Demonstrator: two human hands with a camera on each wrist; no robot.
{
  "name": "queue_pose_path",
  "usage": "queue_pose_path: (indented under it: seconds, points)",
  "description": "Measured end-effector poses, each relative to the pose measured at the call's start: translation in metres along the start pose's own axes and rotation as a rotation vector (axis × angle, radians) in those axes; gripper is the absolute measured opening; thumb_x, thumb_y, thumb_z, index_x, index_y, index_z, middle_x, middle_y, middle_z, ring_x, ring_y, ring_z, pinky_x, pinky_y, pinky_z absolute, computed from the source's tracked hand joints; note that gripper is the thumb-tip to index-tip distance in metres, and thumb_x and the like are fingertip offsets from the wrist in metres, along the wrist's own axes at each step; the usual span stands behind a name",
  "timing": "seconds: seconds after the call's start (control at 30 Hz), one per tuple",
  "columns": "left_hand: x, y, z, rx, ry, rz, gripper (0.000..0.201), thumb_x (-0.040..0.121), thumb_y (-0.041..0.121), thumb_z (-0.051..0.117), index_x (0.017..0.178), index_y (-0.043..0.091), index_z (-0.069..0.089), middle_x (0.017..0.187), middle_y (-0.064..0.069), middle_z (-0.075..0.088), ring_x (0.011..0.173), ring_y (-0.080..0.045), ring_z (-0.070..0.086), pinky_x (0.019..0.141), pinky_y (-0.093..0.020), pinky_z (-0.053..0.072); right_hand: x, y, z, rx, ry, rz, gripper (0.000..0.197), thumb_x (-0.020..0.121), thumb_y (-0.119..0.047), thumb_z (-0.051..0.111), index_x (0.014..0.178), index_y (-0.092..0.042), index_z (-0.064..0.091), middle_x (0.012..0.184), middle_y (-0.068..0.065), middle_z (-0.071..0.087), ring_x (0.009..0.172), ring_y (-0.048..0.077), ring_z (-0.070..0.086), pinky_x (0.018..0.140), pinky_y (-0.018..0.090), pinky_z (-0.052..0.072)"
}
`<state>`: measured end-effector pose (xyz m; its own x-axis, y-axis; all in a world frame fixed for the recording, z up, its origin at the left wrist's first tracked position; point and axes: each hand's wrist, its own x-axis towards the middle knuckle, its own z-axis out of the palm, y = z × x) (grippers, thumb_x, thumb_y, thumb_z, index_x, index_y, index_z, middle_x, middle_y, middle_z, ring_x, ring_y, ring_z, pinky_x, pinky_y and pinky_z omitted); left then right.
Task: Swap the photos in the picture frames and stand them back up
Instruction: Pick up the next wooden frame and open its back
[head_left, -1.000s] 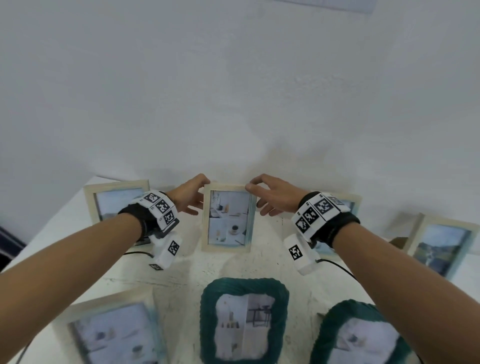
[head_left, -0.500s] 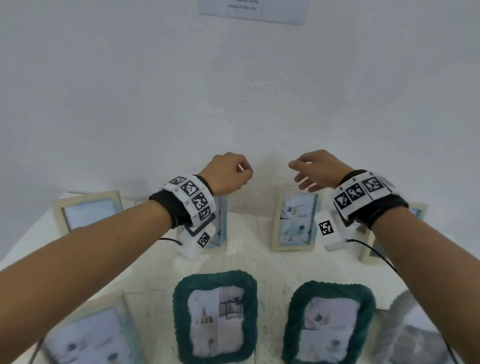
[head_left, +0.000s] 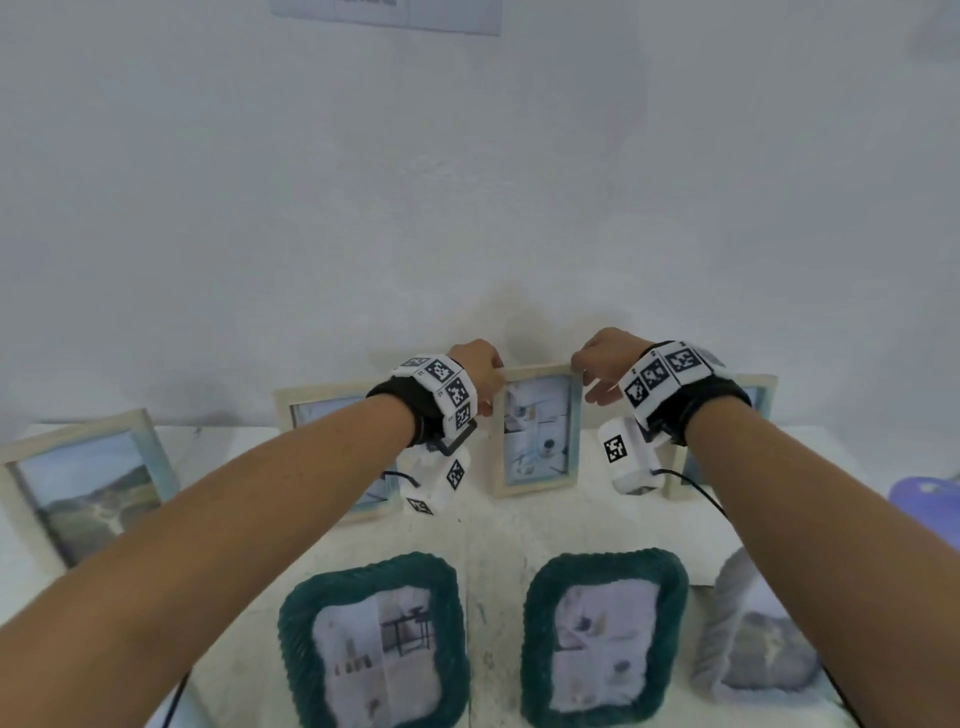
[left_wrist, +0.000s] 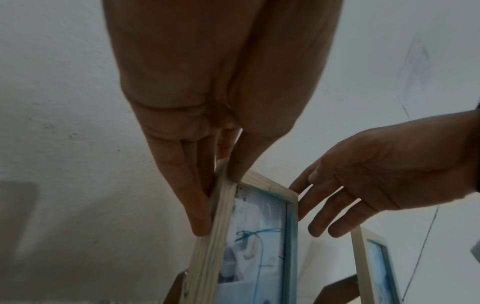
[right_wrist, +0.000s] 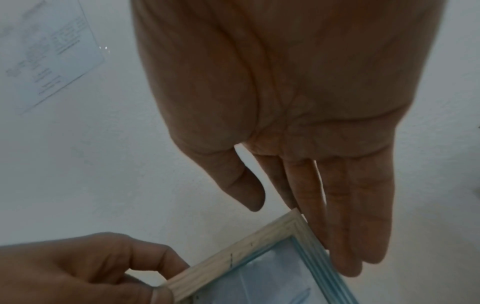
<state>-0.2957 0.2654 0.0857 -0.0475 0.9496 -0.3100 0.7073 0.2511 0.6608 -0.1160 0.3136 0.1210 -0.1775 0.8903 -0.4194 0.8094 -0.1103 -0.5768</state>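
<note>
A light wooden picture frame (head_left: 537, 431) with a pale blue photo stands upright at the back of the white table (head_left: 519, 525), close to the wall. My left hand (head_left: 496, 374) pinches its top left corner, thumb on the front and fingers behind, as the left wrist view shows (left_wrist: 218, 197). My right hand (head_left: 587, 374) is at the top right corner. Its fingers (right_wrist: 350, 236) lie straight along the frame's (right_wrist: 259, 273) right edge, thumb apart.
More wooden frames stand along the wall: one behind my left arm (head_left: 322, 410), a landscape one far left (head_left: 88, 488), one behind my right wrist (head_left: 758, 400). Two green knitted frames (head_left: 374, 639) (head_left: 602, 634) and a grey rope frame (head_left: 753, 639) stand in front.
Half a second ago both hands hung free above the frames. They have come down to the standing frame's top corners, and the left hand has taken hold.
</note>
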Motion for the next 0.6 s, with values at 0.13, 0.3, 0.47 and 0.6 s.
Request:
queue_pose_path:
  seconds: [0.13,0.3,0.47,0.6]
  points:
    - [-0.002,0.003,-0.012,-0.029,0.035,0.038,0.018,0.100,0.012,0.049,0.116,0.008,0.055,0.104,-0.016,0.066,0.086,-0.031,0.072,0.075,-0.041,0.061,-0.011,-0.005,-0.012,0.076,0.018,-0.042,0.029,0.094,-0.010,0.049,0.111,0.012,0.059,0.108,0.022,0.065,0.091,0.037,0.069,0.088,0.048,0.054]
    - [-0.029,0.022,-0.035,-0.052,0.099,0.145,0.015,0.104,0.022,0.041,0.114,0.016,0.050,0.111,-0.013,0.062,0.091,-0.026,0.068,0.075,-0.040,0.059,-0.038,-0.001,-0.034,0.171,0.144,-0.211,0.027,0.094,-0.013,0.047,0.108,0.004,0.063,0.107,0.018,0.067,0.079,0.024,0.067,0.080,0.037,0.058]
    - [-0.084,0.062,-0.054,-0.061,0.124,0.274,0.019,0.106,0.028,0.035,0.117,0.018,0.045,0.110,-0.013,0.058,0.087,-0.021,0.057,0.077,-0.038,0.056,-0.087,0.016,-0.050,0.361,0.283,-0.406,0.022,0.095,-0.014,0.050,0.109,-0.005,0.065,0.095,0.011,0.066,0.076,0.018,0.061,0.078,0.037,0.056]
    - [-0.136,0.097,-0.048,-0.183,0.142,0.327,0.023,0.105,0.028,0.038,0.121,0.016,0.050,0.100,-0.006,0.059,0.084,-0.019,0.056,0.081,-0.040,0.058,-0.137,0.048,-0.053,0.588,0.194,-0.531,0.029,0.101,-0.035,0.044,0.109,-0.014,0.063,0.098,0.002,0.068,0.088,0.016,0.066,0.084,0.039,0.055]
